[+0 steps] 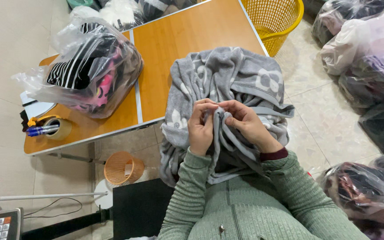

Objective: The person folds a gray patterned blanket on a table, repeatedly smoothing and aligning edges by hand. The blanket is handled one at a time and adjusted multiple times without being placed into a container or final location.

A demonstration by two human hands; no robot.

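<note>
You've got the grey blanket (227, 84) bunched up against your chest, its far part lying on the desk (174, 40) at the near right corner, the rest hanging off the near edge toward your lap. Left hand (201, 129) is closed round a gathered fold, fingers curled in tight. Right hand (245, 124) pinches the same fold just beside it, thumb & fingertips pressed together on the cloth. Both hands touch at the middle of the blanket.

Progress, as a guess: blanket is still crumpled, not folded or flat, so most of the handling looks left to do; you're at the checking/gathering stage.

Room: middle & far right of the desk are bare wood, good space to spread out. Left side is taken by a clear bag of clothes (90, 66), w/ a tape roll (56, 126) near the near left corner. Yellow basket (274, 18) sits off the far right corner, more bags (361, 49) on the floor to your right, small orange basket (123, 168) under the near edge
</note>
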